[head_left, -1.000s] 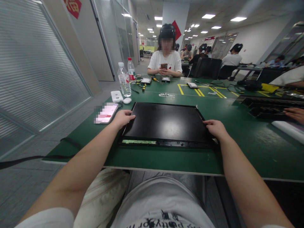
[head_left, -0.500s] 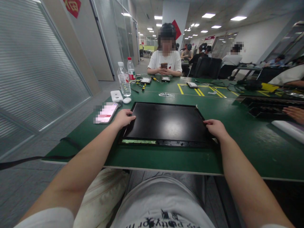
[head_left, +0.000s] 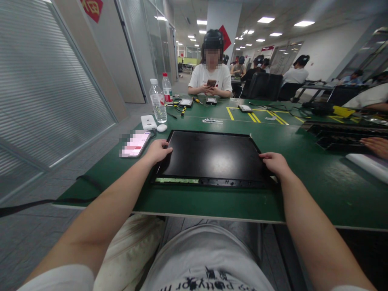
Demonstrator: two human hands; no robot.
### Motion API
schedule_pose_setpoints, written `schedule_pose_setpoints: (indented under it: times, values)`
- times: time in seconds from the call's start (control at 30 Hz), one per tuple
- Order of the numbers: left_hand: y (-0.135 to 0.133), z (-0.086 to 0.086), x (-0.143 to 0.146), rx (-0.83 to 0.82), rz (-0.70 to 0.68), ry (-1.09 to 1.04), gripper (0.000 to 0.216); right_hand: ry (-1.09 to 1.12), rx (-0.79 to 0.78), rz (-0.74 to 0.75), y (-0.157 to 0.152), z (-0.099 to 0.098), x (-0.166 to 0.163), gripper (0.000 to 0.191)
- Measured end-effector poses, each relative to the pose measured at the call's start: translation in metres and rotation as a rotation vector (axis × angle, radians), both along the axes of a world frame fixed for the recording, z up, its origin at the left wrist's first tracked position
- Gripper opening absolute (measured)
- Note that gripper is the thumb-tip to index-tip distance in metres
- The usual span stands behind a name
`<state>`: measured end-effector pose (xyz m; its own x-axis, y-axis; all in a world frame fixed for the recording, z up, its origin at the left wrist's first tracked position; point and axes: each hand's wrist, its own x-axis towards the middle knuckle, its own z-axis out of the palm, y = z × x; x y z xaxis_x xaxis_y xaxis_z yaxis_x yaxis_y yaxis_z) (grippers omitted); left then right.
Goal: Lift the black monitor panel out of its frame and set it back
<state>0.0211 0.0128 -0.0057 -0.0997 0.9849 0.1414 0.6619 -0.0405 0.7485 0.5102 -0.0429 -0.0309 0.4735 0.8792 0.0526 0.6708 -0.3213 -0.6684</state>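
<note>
A black flat display panel lies face up on the green table before me, with a glossy light patch on its surface. Along its near edge runs a thin green circuit strip. My left hand grips the panel's left edge, thumb on top and fingers around the side. At the opposite edge, my right hand pinches the frame between thumb and fingers. The undersides of both grips are hidden.
Left of the panel are a lit phone, a white case and a water bottle. Across the table a person holds a phone. Black frames and another person's hand are at right.
Both of my hands and the panel stay practically where they were. The person across the table has tilted their phone slightly.
</note>
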Motion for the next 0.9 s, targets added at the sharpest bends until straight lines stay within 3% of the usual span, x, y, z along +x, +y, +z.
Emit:
schedule_pose_setpoints:
  times: [0.27, 0.6, 0.9]
  values:
    - [0.0008, -0.0018, -0.0017, -0.02, -0.016, -0.005, 0.012, 0.054, 0.002, 0.003, 0.0011, -0.0028, 0.0017, 0.033]
    - [-0.0028, -0.0025, 0.0019, -0.074, 0.098, -0.065, 0.018, 0.081, 0.009, -0.005, 0.0005, -0.0018, 0.0015, 0.031]
    - [0.0011, -0.0049, -0.0013, -0.065, 0.103, -0.049, 0.017, 0.096, -0.02, -0.005, 0.0003, -0.0003, 0.0014, 0.033]
